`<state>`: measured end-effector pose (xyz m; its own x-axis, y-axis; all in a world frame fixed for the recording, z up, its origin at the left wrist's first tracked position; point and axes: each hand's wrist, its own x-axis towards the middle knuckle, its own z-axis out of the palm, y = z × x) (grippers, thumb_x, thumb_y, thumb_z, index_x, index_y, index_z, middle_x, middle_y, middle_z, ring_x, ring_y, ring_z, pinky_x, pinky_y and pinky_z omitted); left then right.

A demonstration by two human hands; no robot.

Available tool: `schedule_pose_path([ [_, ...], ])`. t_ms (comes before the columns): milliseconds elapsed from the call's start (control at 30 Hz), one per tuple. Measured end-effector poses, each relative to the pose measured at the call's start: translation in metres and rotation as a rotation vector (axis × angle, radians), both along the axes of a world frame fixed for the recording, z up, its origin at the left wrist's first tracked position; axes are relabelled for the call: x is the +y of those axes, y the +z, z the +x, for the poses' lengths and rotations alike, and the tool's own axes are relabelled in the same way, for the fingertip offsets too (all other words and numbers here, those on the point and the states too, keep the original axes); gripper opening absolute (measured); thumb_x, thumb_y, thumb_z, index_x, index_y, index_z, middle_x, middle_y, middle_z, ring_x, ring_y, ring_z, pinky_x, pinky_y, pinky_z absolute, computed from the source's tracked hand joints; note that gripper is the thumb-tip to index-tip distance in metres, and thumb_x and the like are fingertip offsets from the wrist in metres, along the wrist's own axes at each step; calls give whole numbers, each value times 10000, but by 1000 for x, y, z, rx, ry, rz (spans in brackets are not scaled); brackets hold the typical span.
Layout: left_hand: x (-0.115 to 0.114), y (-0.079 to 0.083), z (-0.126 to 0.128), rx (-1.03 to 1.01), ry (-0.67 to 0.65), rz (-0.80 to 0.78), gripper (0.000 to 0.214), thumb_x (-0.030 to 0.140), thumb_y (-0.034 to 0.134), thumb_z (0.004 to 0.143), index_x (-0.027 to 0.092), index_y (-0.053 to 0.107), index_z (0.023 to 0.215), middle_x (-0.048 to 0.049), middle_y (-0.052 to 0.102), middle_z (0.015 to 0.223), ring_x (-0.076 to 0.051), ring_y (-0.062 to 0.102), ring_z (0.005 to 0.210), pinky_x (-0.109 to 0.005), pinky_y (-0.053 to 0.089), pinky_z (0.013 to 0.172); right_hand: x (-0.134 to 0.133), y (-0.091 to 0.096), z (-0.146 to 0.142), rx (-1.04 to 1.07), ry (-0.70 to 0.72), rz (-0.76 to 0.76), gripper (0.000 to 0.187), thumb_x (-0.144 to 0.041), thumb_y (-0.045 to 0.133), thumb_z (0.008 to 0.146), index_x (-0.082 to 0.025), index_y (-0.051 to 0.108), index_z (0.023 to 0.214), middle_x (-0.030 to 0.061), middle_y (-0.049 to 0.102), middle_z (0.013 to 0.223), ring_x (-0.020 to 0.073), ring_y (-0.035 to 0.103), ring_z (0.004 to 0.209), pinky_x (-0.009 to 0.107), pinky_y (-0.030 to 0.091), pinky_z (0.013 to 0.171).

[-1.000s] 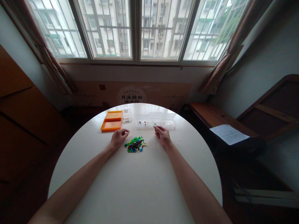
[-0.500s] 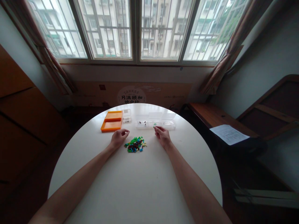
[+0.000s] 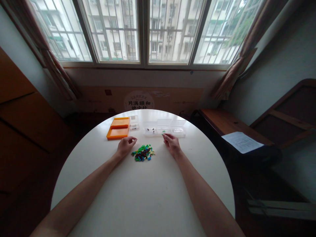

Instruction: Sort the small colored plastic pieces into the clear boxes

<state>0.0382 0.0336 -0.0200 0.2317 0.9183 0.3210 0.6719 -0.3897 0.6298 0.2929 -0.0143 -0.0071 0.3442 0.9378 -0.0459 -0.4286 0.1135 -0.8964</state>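
A small heap of coloured pieces [image 3: 143,153], green, blue, yellow and dark, lies in the middle of the round white table [image 3: 143,197]. My left hand [image 3: 125,145] rests just left of the heap with its fingers curled in. My right hand [image 3: 171,143] is just right of the heap, fingers pinched on a tiny green piece [image 3: 164,134] near the clear boxes [image 3: 164,129]. Those small clear plastic boxes stand in a row behind the heap, with a few pieces inside.
An orange tray with its lid [image 3: 118,128] sits at the back left of the table, a small clear box [image 3: 134,122] beside it. A dark wooden bench with a white sheet of paper [image 3: 242,142] stands to the right. Windows and a cardboard panel lie beyond.
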Motion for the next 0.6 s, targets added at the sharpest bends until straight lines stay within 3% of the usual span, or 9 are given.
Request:
schedule_pose_path([
  [600,-1,0,0,6,2,2,347,458,493,782,186,695,856,17,527,543,-114,459,513,-224,305,488,-1,1,0,7,11,-5,296,-306,819,459,-159,695,684,-25,565,551,64,444,487,226,358,482],
])
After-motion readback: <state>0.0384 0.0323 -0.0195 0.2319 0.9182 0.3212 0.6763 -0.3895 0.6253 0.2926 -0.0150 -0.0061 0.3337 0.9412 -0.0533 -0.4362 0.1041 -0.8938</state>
